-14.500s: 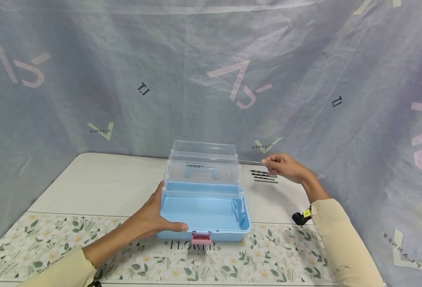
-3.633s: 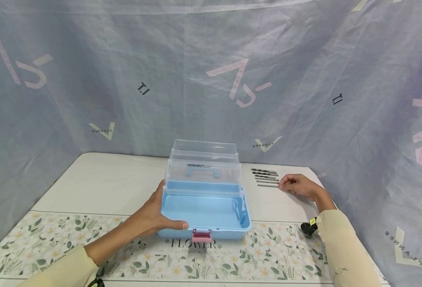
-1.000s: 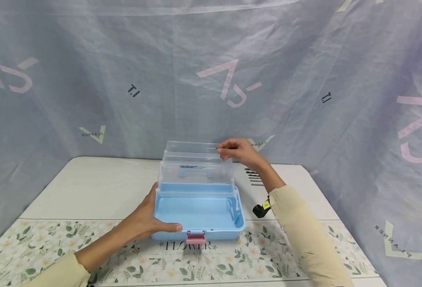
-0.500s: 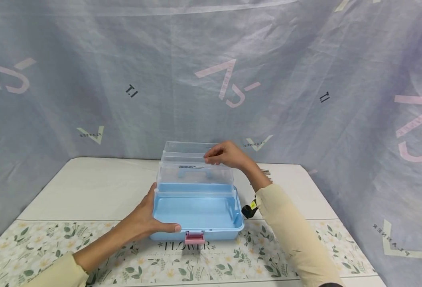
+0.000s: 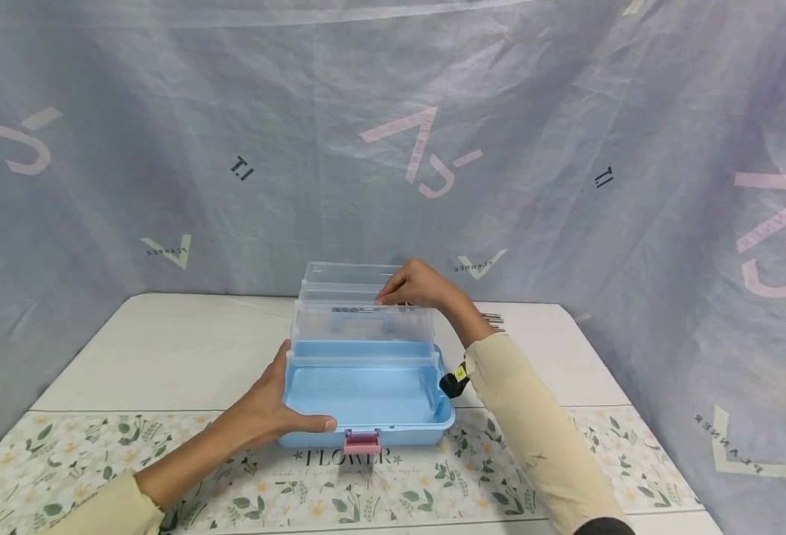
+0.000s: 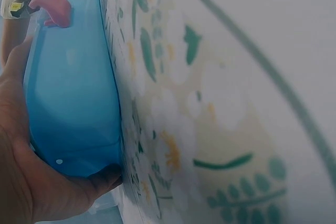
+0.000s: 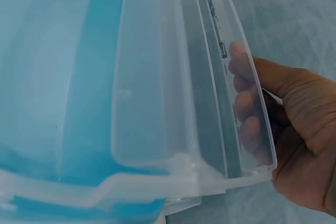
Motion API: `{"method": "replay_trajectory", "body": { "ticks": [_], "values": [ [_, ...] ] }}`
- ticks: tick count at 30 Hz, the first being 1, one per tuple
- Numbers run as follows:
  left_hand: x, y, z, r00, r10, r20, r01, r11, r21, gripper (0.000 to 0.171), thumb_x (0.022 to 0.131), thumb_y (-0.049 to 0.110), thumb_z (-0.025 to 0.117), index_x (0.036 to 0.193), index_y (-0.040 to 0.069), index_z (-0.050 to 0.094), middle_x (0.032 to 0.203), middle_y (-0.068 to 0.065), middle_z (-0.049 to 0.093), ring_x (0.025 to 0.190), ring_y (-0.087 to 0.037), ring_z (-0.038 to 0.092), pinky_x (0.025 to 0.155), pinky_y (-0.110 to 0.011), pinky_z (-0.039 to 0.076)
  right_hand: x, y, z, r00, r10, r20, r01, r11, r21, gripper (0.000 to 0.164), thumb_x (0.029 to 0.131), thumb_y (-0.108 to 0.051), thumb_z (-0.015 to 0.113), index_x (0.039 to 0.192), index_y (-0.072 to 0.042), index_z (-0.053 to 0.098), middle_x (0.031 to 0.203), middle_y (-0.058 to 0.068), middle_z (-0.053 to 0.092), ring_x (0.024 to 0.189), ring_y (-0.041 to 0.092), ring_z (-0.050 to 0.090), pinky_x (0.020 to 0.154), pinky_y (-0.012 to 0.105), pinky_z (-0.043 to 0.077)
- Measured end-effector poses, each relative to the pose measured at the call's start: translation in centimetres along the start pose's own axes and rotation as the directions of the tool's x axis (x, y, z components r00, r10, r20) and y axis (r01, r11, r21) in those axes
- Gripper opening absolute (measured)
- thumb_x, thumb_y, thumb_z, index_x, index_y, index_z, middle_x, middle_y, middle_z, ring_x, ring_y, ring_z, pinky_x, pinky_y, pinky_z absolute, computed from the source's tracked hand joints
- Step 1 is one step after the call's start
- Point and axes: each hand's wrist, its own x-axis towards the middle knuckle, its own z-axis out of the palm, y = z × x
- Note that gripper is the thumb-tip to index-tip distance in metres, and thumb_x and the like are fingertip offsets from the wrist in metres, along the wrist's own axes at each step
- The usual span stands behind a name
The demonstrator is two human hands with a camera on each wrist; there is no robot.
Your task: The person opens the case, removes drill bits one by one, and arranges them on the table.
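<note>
A light-blue toolbox [image 5: 366,390] with a pink latch [image 5: 362,443] stands in front of me, its clear plastic trays [image 5: 366,327] stepped up toward the back. My left hand [image 5: 271,409] grips the left side, thumb along the front rim; the left wrist view shows fingers wrapped round the blue wall [image 6: 73,87]. At the right of an upper tray is my right hand [image 5: 421,285], thumb and finger pinched together on a thin drill bit that is mostly hidden. Its fingers [image 7: 244,103] show through the clear wall. Several drill bits [image 7: 214,22] lie in that tray beside the fingertips.
More drill bits [image 5: 494,321] lie on the white tabletop at the right, partly covered by my right forearm. A floral mat [image 5: 299,498] lies under the front of the toolbox. Behind the table hangs a grey printed curtain [image 5: 299,148].
The right hand has carried a drill bit left from the row on the table and down to the upper tray. My left hand keeps its grip on the toolbox.
</note>
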Motion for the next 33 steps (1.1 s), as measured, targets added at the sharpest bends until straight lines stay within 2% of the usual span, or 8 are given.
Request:
{"method": "replay_trajectory", "body": {
  "ticks": [4,7,10,15,19,27,29,33],
  "values": [
    [0.0,0.1,0.0,1.0,0.001,-0.007,-0.001,1.0,0.004,0.171,0.074,0.057,0.105,0.179,0.023,-0.025,0.189,-0.028,0.002,0.169,-0.058,0.026,0.124,-0.076,0.044,0.2,-0.1,-0.2,1.0,-0.006,0.008,0.007,1.0,-0.029,0.012,0.103,-0.018,0.085,0.106,-0.009,0.093,0.096,0.014,0.088,0.063,0.013,0.062,0.061,0.026,0.048],
    [0.2,0.0,-0.1,1.0,0.024,-0.019,-0.024,1.0,-0.006,0.17,0.073,0.056,0.106,0.18,0.025,-0.023,0.188,-0.027,0.009,0.167,-0.056,0.033,0.123,-0.074,0.046,0.2,-0.2,-0.2,1.0,-0.019,0.012,0.02,0.999,-0.04,0.015,0.105,-0.02,0.084,0.109,-0.009,0.092,0.101,0.019,0.087,0.068,0.026,0.066,0.061,0.027,0.047],
    [0.3,0.0,-0.1,0.998,0.052,-0.027,-0.052,0.999,-0.006,0.169,0.073,0.055,0.106,0.18,0.026,-0.021,0.187,-0.027,0.013,0.165,-0.055,0.038,0.12,-0.072,0.049,0.2,-0.3,-0.2,1.0,-0.029,0.007,0.03,0.998,-0.048,0.014,0.105,-0.02,0.083,0.11,-0.01,0.092,0.102,0.016,0.088,0.071,0.031,0.068,0.061,0.026,0.049],
    [0.1,0.2,-0.2,0.999,0.043,-0.027,-0.043,0.999,0.003,0.169,0.074,0.057,0.105,0.18,0.025,-0.022,0.188,-0.027,0.01,0.167,-0.056,0.035,0.121,-0.072,0.049,0.2,-0.6,0.0,0.999,-0.043,-0.001,0.043,0.997,-0.071,0.012,0.104,-0.017,0.084,0.108,-0.01,0.092,0.101,0.009,0.089,0.069,0.02,0.07,0.063,0.025,0.053],
    [0.0,0.2,-0.2,1.0,0.018,-0.021,-0.017,1.0,0.018,0.171,0.074,0.059,0.105,0.179,0.022,-0.024,0.189,-0.027,0.004,0.169,-0.057,0.028,0.123,-0.073,0.047,0.2,-0.5,0.0,0.997,-0.076,0.009,0.077,0.992,-0.096,0.012,0.106,-0.017,0.082,0.106,-0.009,0.092,0.099,0.008,0.088,0.072,0.022,0.072,0.065,0.025,0.053],
    [0.0,-0.1,-0.1,0.999,0.042,-0.031,-0.041,0.999,0.003,0.168,0.075,0.055,0.105,0.18,0.024,-0.022,0.188,-0.027,0.009,0.167,-0.057,0.032,0.122,-0.075,0.046,-0.3,0.3,-0.4,0.991,-0.116,0.069,0.117,0.993,-0.024,0.017,0.111,-0.015,0.073,0.11,-0.004,0.086,0.09,0.009,0.078,0.067,0.011,0.051,0.069,0.028,0.048],
    [0.0,-0.1,0.0,0.999,0.034,-0.027,-0.034,0.999,0.011,0.168,0.075,0.056,0.105,0.18,0.024,-0.023,0.188,-0.028,0.007,0.168,-0.058,0.031,0.122,-0.075,0.046,-0.4,0.5,-0.6,0.991,-0.112,0.078,0.111,0.994,0.018,0.02,0.113,-0.015,0.071,0.107,-0.001,0.084,0.099,0.011,0.081,0.066,0.011,0.048,0.071,0.028,0.047],
    [-0.2,0.0,0.1,1.0,-0.016,-0.011,0.017,0.998,0.064,0.17,0.075,0.064,0.102,0.178,0.022,-0.028,0.189,-0.029,-0.004,0.171,-0.06,0.019,0.123,-0.078,0.044,-0.8,1.1,-0.9,0.993,-0.082,0.084,0.074,0.993,0.093,0.029,0.115,-0.016,0.065,0.1,0.006,0.078,0.122,0.018,0.083,0.068,0.012,0.043,0.075,0.031,0.045]
  ]
}}
